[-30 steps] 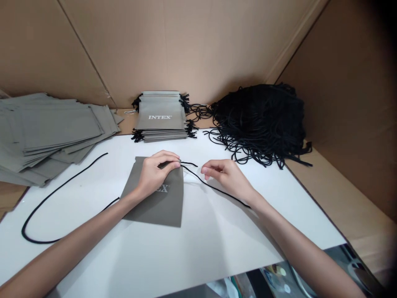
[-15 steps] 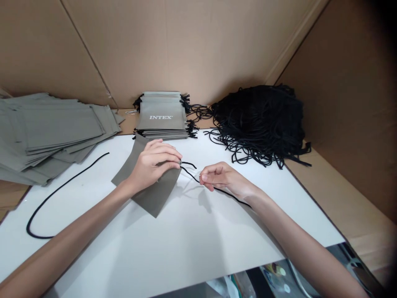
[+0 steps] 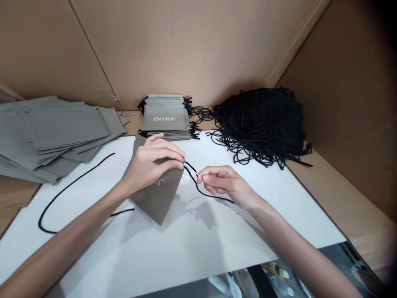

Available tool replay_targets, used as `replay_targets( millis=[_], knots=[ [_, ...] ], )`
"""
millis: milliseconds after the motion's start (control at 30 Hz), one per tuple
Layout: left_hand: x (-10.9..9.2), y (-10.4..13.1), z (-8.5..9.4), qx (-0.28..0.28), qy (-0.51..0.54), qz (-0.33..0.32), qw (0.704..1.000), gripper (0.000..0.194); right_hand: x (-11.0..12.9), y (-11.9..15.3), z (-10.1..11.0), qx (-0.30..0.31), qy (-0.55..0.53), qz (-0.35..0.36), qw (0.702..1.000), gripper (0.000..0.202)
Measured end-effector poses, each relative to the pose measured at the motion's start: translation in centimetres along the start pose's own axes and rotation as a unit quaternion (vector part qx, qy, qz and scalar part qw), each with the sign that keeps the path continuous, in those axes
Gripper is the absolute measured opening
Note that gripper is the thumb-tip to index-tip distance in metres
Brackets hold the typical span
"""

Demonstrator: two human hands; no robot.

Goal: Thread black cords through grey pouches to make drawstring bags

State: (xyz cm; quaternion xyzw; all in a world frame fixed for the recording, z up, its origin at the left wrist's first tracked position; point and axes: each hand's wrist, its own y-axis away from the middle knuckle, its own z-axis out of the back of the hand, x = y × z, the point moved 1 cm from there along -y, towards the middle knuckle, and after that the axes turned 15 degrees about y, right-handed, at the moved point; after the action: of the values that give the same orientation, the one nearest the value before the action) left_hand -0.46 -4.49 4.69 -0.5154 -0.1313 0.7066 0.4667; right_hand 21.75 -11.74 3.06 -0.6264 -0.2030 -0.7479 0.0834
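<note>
My left hand [image 3: 151,159] pinches the corner of a grey fabric pouch [image 3: 163,200], which hangs tilted over the white table. From that corner come a short end and a long run of black cord [image 3: 214,196]. Just to the right, my right hand [image 3: 221,182] is closed in a pinch on a thin metal wire [image 3: 196,173] that points toward the corner. Whether the wire's tip is inside the pouch's edge is hidden by my left fingers. A second black cord [image 3: 62,193] lies curved on the table, passing under my left forearm.
Overlapping grey pouches [image 3: 71,128] lie at the far left. At the back middle stands a stack of corded pouches [image 3: 166,111] marked INTEX. A big heap of black cords [image 3: 260,124] sits at the back right. Cardboard walls [image 3: 201,49] enclose the table [image 3: 173,256].
The short cord end has swung down toward my right fingers, and the wire now shows clearly between the hands. The long cord bends more. The view has shifted slightly.
</note>
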Motion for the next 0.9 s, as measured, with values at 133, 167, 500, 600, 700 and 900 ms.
replay_targets(
  millis=[133, 167, 500, 600, 700, 900],
  knots=[
    [-1.2, -0.2, 0.3, 0.004, -0.011, -0.05, 0.999, 0.009, 1.1, 1.2, -1.0, -0.008, -0.012, -0.006, 1.0, 0.025],
    [-1.6, -0.2, 0.3, 0.004, 0.0, -0.053, 0.999, 0.009, 1.3, 1.7, -1.2, 0.01, -0.031, -0.018, 0.999, 0.025],
    [-5.0, 0.0, -0.5, 0.12, -0.114, -0.159, 0.973, 0.019, 1.8, 6.0, -3.3, -0.141, 0.206, 0.028, 0.968, 0.021],
    [-5.0, 0.3, -1.0, 0.107, -0.135, -0.175, 0.969, 0.023, 1.6, 6.4, -3.6, -0.171, 0.203, 0.05, 0.963, 0.024],
    [-5.3, 0.0, -1.3, 0.034, -0.017, -0.113, 0.993, 0.013, 0.7, 6.4, -3.5, -0.106, 0.034, 0.023, 0.993, 0.024],
    [-5.5, -0.3, -1.7, 0.045, 0.041, -0.09, 0.994, 0.01, -0.7, 6.7, -3.9, -0.053, -0.086, -0.013, 0.995, 0.029]
  ],
)
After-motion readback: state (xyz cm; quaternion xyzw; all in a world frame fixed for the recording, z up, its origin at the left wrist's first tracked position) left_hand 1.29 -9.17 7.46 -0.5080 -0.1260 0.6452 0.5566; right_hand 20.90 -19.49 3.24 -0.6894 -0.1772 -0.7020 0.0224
